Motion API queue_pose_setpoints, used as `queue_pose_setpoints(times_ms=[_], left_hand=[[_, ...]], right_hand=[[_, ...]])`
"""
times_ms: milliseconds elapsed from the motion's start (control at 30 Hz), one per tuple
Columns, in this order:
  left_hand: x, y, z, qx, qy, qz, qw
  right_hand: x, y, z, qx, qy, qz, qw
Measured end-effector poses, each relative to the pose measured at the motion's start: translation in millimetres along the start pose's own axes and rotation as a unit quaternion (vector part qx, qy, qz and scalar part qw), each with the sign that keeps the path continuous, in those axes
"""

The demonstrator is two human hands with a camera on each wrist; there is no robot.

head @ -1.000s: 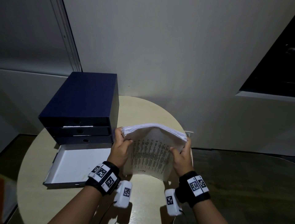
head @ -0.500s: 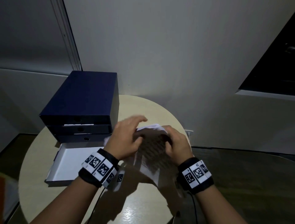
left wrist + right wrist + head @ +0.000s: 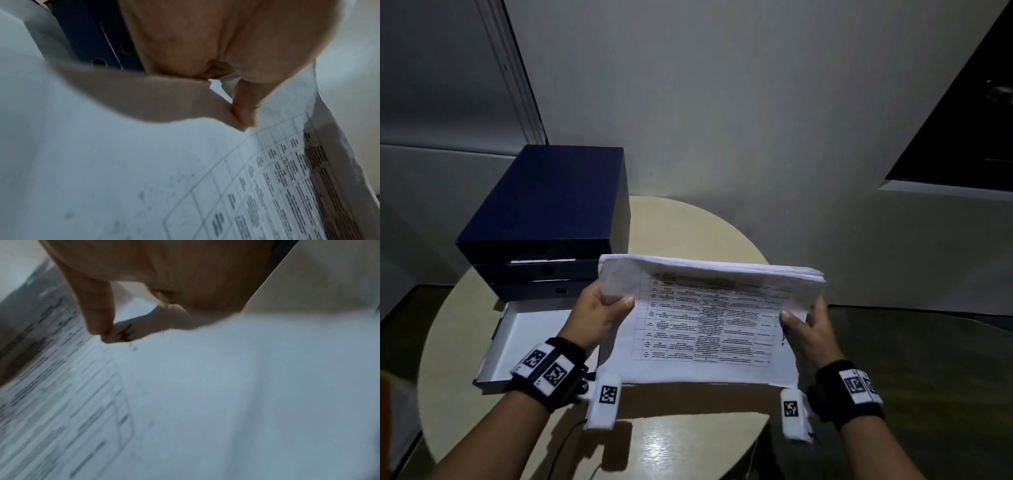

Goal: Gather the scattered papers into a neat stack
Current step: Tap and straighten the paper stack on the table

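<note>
A thick stack of white papers (image 3: 705, 329) with a printed table on the top sheet stands tilted on its lower long edge on the round table. My left hand (image 3: 602, 305) grips its left short edge, thumb on the front. My right hand (image 3: 804, 318) grips the right short edge the same way. In the left wrist view the thumb presses the stack of papers (image 3: 185, 186) near the table grid. In the right wrist view the thumb lies on the blurred stack of papers (image 3: 205, 394). The fingers behind the stack are hidden.
A dark blue drawer box (image 3: 548, 212) stands at the back left of the round beige table (image 3: 688, 226). Its bottom drawer (image 3: 524, 339) is pulled out, white inside, just left of the stack. A grey wall rises behind the table.
The stack was turned in my hands. A second ago it stood narrow between them; now it lies landscape, and my hands hold it much farther apart.
</note>
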State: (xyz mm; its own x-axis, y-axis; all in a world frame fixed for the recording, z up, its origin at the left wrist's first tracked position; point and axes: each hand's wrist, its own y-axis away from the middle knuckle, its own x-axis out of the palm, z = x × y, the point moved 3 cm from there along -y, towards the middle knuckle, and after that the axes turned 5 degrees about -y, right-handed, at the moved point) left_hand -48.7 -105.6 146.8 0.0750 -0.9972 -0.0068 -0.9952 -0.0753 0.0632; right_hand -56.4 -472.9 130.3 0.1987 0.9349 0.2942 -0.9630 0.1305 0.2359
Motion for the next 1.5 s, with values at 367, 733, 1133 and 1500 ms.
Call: queue_pose_setpoints(times_ms=[367, 733, 1133, 1500], left_hand=[[26, 17, 60, -0.023, -0.102, -0.029, 0.994], [32, 18, 71, -0.046, -0.094, -0.027, 0.994], [39, 3, 49, 0.002, -0.066, -0.133, 0.989], [36, 11, 48, 0.013, -0.003, -0.081, 0.997]], right_hand=[[-1, 1, -56, -0.024, 0.181, -0.045, 0.982], [-13, 20, -50, -0.014, 0.127, -0.09, 0.988], [11, 5, -23, -0.102, 0.128, -0.198, 0.966], [-4, 14, -31, -0.103, 0.113, -0.109, 0.982]])
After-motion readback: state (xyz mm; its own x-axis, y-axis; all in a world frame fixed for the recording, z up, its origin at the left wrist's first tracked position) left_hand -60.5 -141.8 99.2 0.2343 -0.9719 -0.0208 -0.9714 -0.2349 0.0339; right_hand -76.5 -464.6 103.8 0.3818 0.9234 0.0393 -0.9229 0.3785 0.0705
